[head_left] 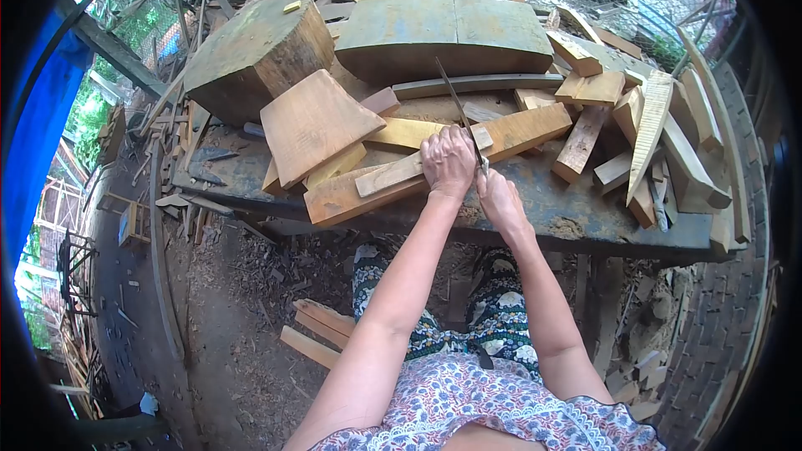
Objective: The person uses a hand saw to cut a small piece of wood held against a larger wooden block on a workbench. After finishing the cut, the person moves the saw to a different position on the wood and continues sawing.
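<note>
My right hand (503,204) is closed round the handle of a handsaw (457,103). Its long dark blade points away from me and shows almost edge-on, so its teeth cannot be made out. Just left of the blade, my left hand (448,163) grips a short pale wooden strip (389,175) from above. That strip lies along a thicker wooden beam (531,130), which rests slantwise across the workbench (535,221). The blade crosses the strip near its right end, close beside my left fingers. How deep it sits in the wood is hidden.
Behind stand two large wooden blocks (242,50) (443,33). A flared board (317,127) leans at the left of the beam. Several offcuts (582,146) and a pale wedge (652,129) crowd the right side. Wood scraps (313,338) lie on the ground by my legs.
</note>
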Action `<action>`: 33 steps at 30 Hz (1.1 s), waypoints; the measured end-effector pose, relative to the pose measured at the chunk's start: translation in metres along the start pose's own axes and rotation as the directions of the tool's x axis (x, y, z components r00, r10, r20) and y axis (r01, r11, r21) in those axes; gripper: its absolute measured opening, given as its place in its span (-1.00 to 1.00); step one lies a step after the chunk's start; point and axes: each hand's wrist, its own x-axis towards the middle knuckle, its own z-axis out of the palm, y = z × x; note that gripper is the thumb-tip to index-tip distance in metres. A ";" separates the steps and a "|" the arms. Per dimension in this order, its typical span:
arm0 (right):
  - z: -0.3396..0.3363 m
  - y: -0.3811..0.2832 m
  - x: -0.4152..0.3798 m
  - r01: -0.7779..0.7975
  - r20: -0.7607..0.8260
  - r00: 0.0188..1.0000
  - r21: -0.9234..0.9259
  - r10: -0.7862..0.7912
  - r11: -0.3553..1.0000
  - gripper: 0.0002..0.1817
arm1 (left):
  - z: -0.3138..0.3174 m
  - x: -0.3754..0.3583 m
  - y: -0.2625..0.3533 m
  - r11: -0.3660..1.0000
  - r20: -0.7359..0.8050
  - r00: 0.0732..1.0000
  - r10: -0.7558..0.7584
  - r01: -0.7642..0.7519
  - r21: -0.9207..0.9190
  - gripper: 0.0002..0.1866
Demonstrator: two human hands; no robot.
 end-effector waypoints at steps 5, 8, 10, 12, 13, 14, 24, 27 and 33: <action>0.004 0.007 0.015 0.030 0.028 0.999 0.004 -0.030 1.000 -0.57 | -0.001 0.002 0.002 1.000 0.043 0.999 -0.024 0.024 0.001 -0.81; 0.002 0.007 0.005 0.025 0.024 0.999 0.022 -0.026 0.999 -0.57 | -0.002 0.001 0.002 1.000 0.031 0.999 -0.011 0.011 0.003 -0.82; 0.002 0.009 0.002 0.024 0.023 0.999 -0.002 -0.024 1.000 -0.57 | -0.004 -0.001 0.002 1.000 0.057 0.998 -0.009 0.009 -0.002 -0.80; 0.001 0.012 0.002 0.011 0.022 1.000 -0.031 -0.010 0.999 -0.57 | -0.003 0.000 0.002 1.000 0.038 0.999 -0.003 0.003 -0.004 -0.80; 0.001 0.012 0.009 0.021 0.040 0.999 -0.024 -0.020 1.000 -0.57 | -0.003 0.000 0.003 1.000 0.016 1.000 0.004 -0.004 -0.003 -0.79; 0.001 0.012 0.012 0.033 0.058 0.998 -0.015 -0.032 0.999 -0.58 | -0.004 0.001 0.003 1.000 0.078 0.997 -0.020 0.019 0.014 -0.78; -0.011 0.010 -0.018 -0.008 0.051 0.999 -0.038 0.010 0.999 -0.56 | -0.005 -0.002 0.002 1.000 0.070 0.998 -0.006 0.006 0.009 -0.76; -0.007 0.002 0.008 0.027 0.047 0.999 -0.031 -0.026 0.999 -0.56 | 0.000 -0.001 0.000 0.999 0.086 0.996 -0.005 0.001 0.045 -0.75; -0.011 0.005 -0.004 0.042 0.040 0.998 -0.053 -0.040 0.998 -0.55 | 0.004 0.001 -0.001 0.999 0.078 0.996 -0.031 0.029 0.035 -0.73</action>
